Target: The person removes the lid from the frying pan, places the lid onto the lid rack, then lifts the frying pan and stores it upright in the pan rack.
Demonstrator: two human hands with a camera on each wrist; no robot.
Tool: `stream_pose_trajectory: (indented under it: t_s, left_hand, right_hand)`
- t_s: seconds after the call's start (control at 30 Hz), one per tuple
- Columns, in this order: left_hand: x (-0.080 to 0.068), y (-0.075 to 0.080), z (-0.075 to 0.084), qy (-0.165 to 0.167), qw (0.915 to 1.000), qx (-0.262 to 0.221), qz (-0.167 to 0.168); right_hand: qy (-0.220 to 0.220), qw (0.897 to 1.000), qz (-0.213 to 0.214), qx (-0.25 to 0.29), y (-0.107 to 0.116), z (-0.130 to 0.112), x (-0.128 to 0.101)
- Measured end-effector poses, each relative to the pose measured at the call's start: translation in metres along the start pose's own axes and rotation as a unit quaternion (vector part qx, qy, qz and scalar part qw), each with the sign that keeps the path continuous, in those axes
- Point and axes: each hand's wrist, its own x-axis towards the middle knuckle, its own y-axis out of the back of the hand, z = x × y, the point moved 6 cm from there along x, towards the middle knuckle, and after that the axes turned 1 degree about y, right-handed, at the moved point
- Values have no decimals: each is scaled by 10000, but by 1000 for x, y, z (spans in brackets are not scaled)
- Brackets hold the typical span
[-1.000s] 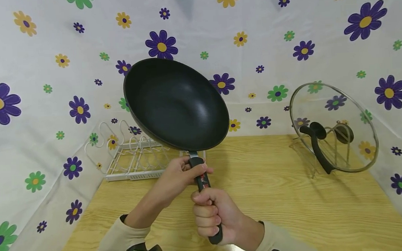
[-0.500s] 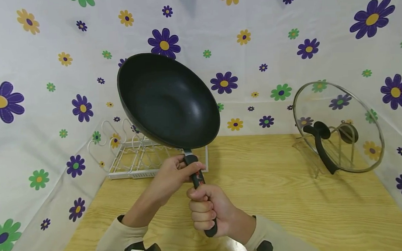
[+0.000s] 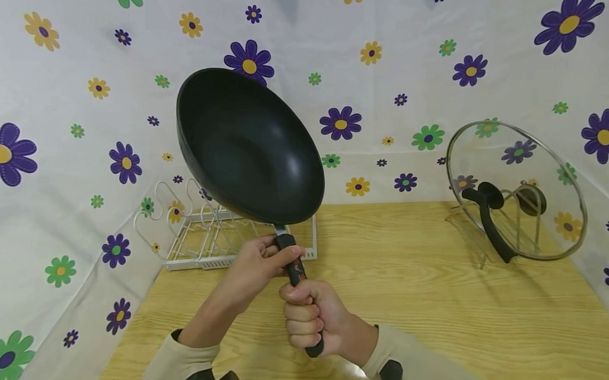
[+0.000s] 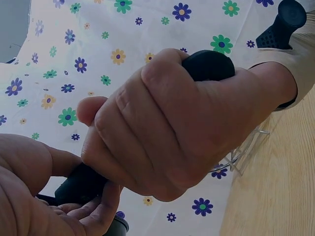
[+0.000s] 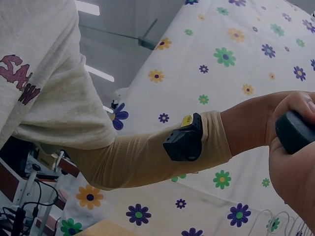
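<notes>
A black non-stick wok (image 3: 247, 150) is held up in the air, tilted so its inside faces me. My left hand (image 3: 259, 262) grips the upper part of its black handle (image 3: 293, 268), just below the pan. My right hand (image 3: 305, 314) grips the lower end of the same handle. In the left wrist view the right hand (image 4: 162, 128) is wrapped round the handle (image 4: 209, 66), with my left palm (image 4: 29, 196) below it. The right wrist view shows the handle's end (image 5: 295, 130) in my right hand and my left forearm (image 5: 147, 157).
A white wire dish rack (image 3: 210, 238) stands on the wooden table (image 3: 414, 298) at the back left, behind the wok. A glass lid (image 3: 516, 191) with a black knob leans in a clear stand at the right. Flowered cloth (image 3: 431, 68) walls the back and sides.
Both hands have moved the wok a little up and to the left, and it now stands more upright. The lid and rack have not moved.
</notes>
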Motion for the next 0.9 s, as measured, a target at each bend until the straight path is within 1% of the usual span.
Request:
stream_pose_trajectory:
  t_s: [0.17, 0.4, 0.5, 0.63, 0.9]
  left_hand:
    - [-5, 6, 3, -45, 9998, 99, 146]
    - [-7, 11, 5, -127, 9998, -120, 61]
    - [-9, 13, 8, -192, 9997, -126, 12]
    - [-10, 19, 10, -188, 9998, -7, 67]
    - [-13, 28, 11, -303, 9995, 50, 108]
  right_hand:
    - [-3, 9994, -322, 127, 1, 3, 5]
    - [70, 9968, -755, 269, 0, 7, 15]
    - [100, 9961, -827, 299, 1, 8, 20]
    - [130, 9953, -919, 287, 1, 9, 26]
    - [116, 9903, -1302, 473, 0, 12, 37]
